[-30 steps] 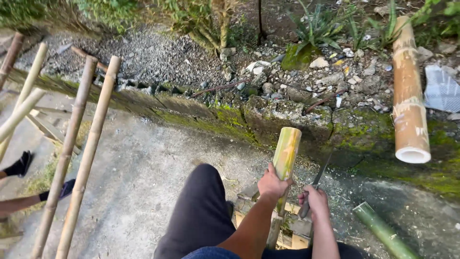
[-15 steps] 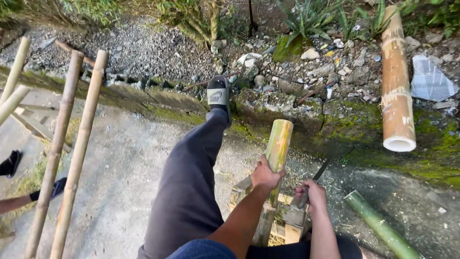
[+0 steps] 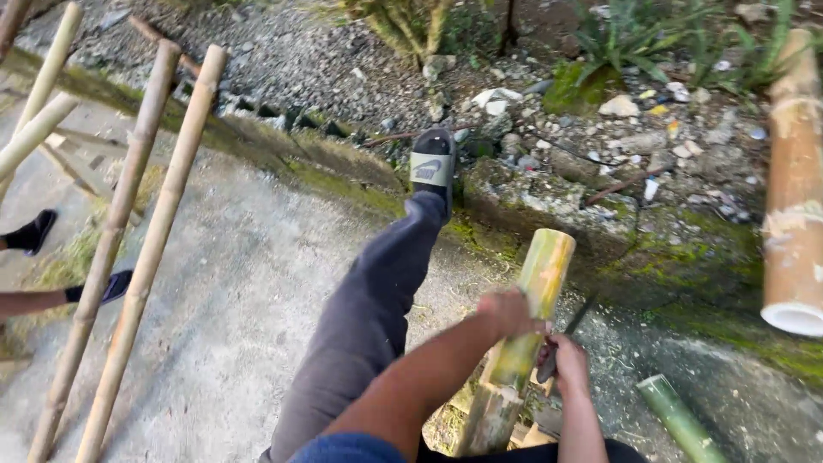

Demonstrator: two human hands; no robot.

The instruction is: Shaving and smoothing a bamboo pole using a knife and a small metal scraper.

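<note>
The left hand [image 3: 507, 312] is closed around a short, upright, yellow-green bamboo section [image 3: 519, 343], which stands tilted slightly right on pale wooden blocks [image 3: 525, 433] between the person's legs. The right hand [image 3: 567, 362] is clenched on the dark handle of a thin dark blade [image 3: 573, 324], held just beside the section's right flank. The grey-trousered left leg [image 3: 370, 317] extends forward over the concrete floor [image 3: 231, 291], its sandalled foot [image 3: 433, 165] resting on the mossy kerb [image 3: 531, 214]; long bamboo poles [image 3: 141, 249] lie well apart on the left, and a thick cut bamboo trunk [image 3: 793, 189] lies on the right.
</note>
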